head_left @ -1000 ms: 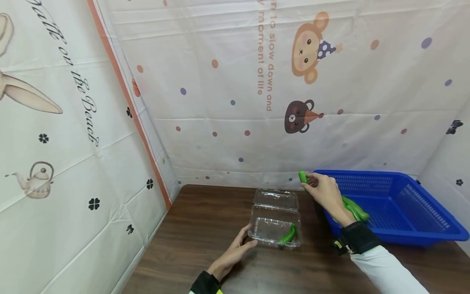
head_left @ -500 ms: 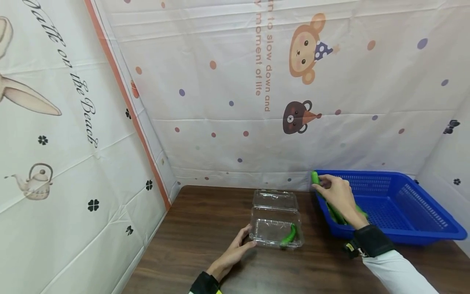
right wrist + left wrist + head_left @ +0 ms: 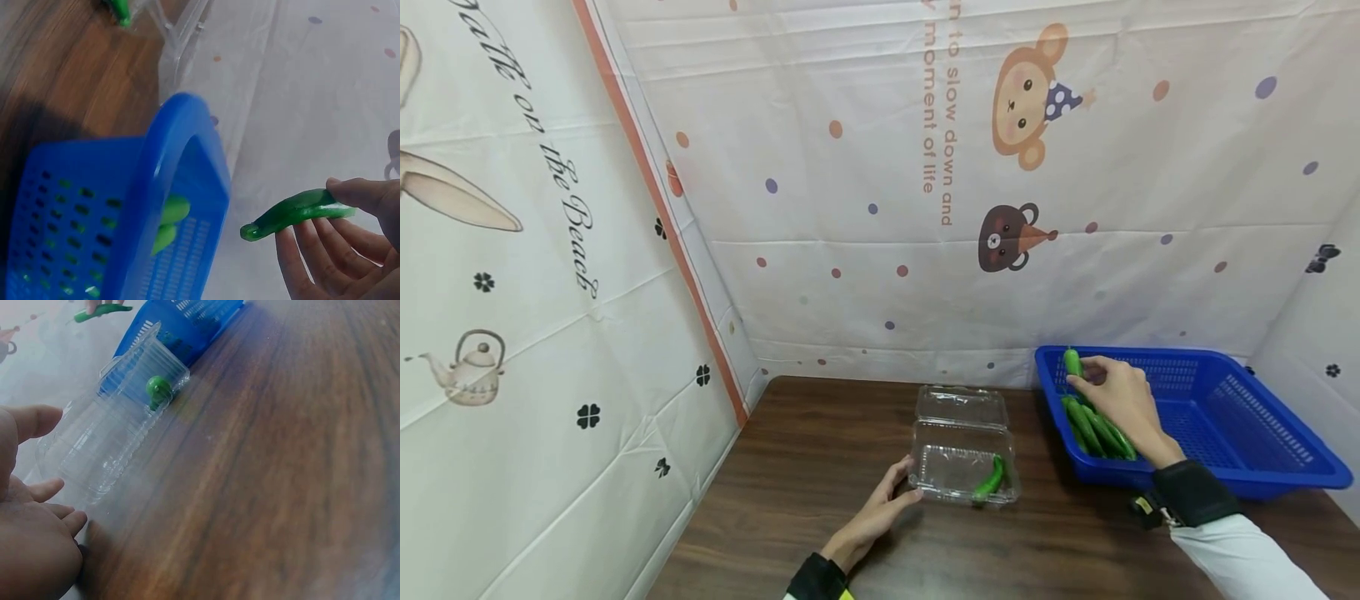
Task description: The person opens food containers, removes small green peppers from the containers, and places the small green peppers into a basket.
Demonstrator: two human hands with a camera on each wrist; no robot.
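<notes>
The right hand pinches a green pepper above the blue basket, while the left hand, fingers relaxed, steadies the clear box; carrying the pepper over seems next; the backdrop reads "slow down and".

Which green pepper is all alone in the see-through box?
The green pepper in the clear plastic box near the left hand; the others are at the blue basket.
</notes>
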